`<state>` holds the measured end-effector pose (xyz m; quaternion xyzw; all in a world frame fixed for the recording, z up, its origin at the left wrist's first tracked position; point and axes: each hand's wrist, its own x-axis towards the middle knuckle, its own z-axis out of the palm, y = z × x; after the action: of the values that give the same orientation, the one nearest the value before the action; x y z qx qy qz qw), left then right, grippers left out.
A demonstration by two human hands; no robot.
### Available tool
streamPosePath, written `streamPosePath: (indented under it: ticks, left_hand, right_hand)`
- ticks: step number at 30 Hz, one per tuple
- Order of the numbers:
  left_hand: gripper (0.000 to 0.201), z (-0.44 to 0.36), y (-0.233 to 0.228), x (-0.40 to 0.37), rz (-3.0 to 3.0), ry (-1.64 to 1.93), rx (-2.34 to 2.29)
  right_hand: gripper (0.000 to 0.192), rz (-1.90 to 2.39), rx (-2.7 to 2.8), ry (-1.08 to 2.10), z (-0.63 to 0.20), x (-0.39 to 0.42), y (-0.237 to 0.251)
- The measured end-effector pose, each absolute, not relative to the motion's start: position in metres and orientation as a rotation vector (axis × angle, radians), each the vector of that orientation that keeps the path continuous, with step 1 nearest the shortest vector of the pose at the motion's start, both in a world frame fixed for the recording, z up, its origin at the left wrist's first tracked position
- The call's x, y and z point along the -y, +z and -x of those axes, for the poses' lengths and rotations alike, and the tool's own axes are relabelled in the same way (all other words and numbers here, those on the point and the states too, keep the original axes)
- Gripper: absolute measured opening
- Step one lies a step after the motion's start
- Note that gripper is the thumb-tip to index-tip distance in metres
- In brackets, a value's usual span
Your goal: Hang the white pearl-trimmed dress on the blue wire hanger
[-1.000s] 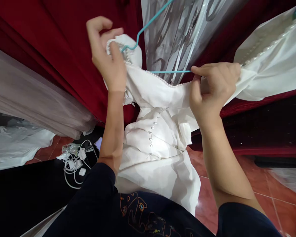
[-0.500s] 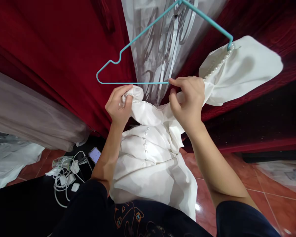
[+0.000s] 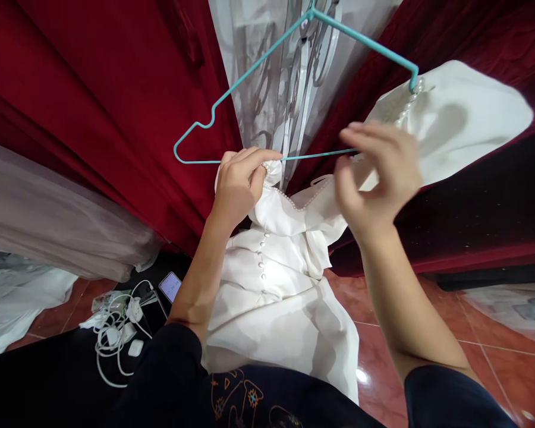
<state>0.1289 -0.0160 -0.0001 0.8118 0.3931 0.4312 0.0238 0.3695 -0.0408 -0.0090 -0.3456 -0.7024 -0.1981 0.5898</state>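
Observation:
A white dress (image 3: 279,309) with pearl trim along its neckline and a row of buttons hangs in front of me. My left hand (image 3: 238,184) is closed on the dress's left shoulder part, just at the lower bar of a turquoise hanger (image 3: 263,58). The hanger's right end hooks under the pearl edge of the puffed right sleeve (image 3: 468,125). My right hand (image 3: 378,172), somewhat blurred, is in front of that sleeve near the bar's right end. Its thumb and fingers are apart, with nothing seen between them. The hanger's left arm carries no fabric.
Dark red curtains (image 3: 93,101) flank a pale sheer fabric with a white metal frame (image 3: 299,89). At lower left, tangled white cables (image 3: 111,339) and a lit phone (image 3: 170,286) lie on a black surface. Red tiles (image 3: 383,351) cover the floor.
My right hand has let go of the hanger's lower bar and moved right toward the sleeve. My left hand has shifted right along the bar with the dress fabric.

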Motion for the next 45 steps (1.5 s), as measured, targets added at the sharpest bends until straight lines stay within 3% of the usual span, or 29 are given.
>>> streamPosePath:
  ticks: [3,5,14,21,27,30,33,37,43,45]
  left_hand:
    - [0.04,-0.128,0.005,0.017,-2.506,1.311,-1.208]
    - [0.04,-0.126,0.007,0.015,-2.511,1.293,-1.229]
    - [0.048,-0.112,0.007,0.019,-2.561,1.349,-1.289]
    - [0.043,-0.125,0.011,0.02,-2.458,1.264,-1.301]
    - [0.041,-0.131,0.009,0.018,-2.399,1.264,-1.271]
    - [0.041,-0.13,0.008,0.015,-2.396,1.28,-1.238]
    - [0.04,-0.132,0.004,0.013,-2.406,1.32,-1.206]
    - [0.038,-0.137,-0.012,0.015,-2.383,1.54,-1.171]
    - [0.01,-0.09,-0.045,0.005,-1.722,2.315,-1.47]
    - [0.017,-0.059,-0.051,-0.008,-1.563,2.386,-1.502]
  right_hand:
    - [0.033,0.833,1.468,-0.637,-0.393,0.029,0.009]
    - [0.041,0.916,1.485,-0.672,-0.405,0.018,0.013]
    - [0.032,1.136,1.383,-0.404,-0.445,-0.001,0.027]
    - [0.028,1.389,1.217,-0.388,-0.472,-0.001,-0.022]
    - [0.012,1.024,1.303,-0.434,-0.427,0.039,-0.037]
    - [0.023,0.875,1.53,-0.499,-0.4,0.051,-0.016]
    - [0.031,0.908,1.748,-0.266,-0.379,0.045,-0.004]
    - [0.016,0.971,1.652,-0.076,-0.366,0.026,-0.015]
    - [0.024,1.053,1.532,-0.112,-0.362,0.019,-0.027]
    - [0.026,1.075,1.534,-0.124,-0.362,0.021,-0.025]
